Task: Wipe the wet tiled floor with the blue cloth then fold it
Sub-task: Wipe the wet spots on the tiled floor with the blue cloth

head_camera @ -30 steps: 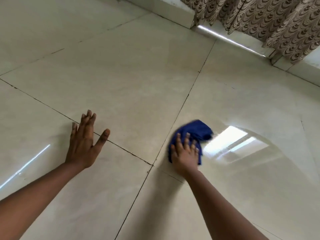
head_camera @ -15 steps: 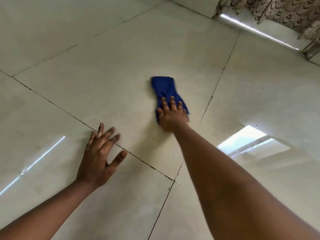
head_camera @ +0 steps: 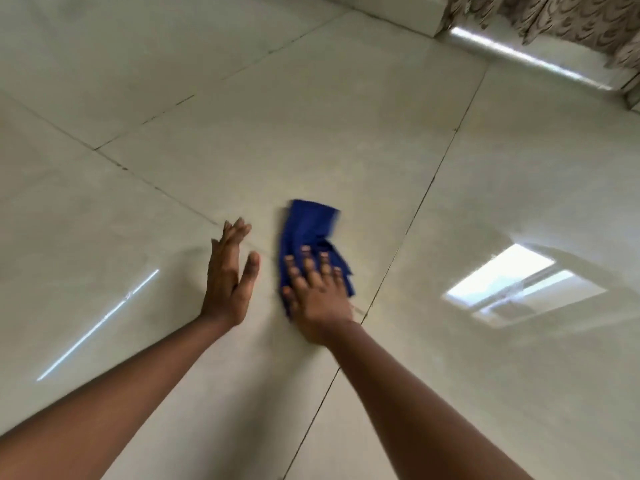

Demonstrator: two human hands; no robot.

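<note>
A crumpled blue cloth [head_camera: 308,228] lies on the glossy cream tiled floor [head_camera: 311,116], stretched away from me. My right hand [head_camera: 317,294] presses flat on its near end, fingers spread over the fabric, near a crossing of grout lines. My left hand [head_camera: 228,275] rests flat on the floor just left of the cloth, fingers apart and holding nothing. A narrow strip of tile separates the two hands. The near part of the cloth is hidden under my right hand.
A patterned brown and cream curtain [head_camera: 571,19] hangs at the far right above a white skirting [head_camera: 391,12]. A bright window reflection [head_camera: 516,282] shines on the tile to the right, and a thin light streak [head_camera: 100,320] on the left.
My right hand has pulled the cloth back toward me and to the left. My left hand now sits much closer to the cloth. The view has shifted.
</note>
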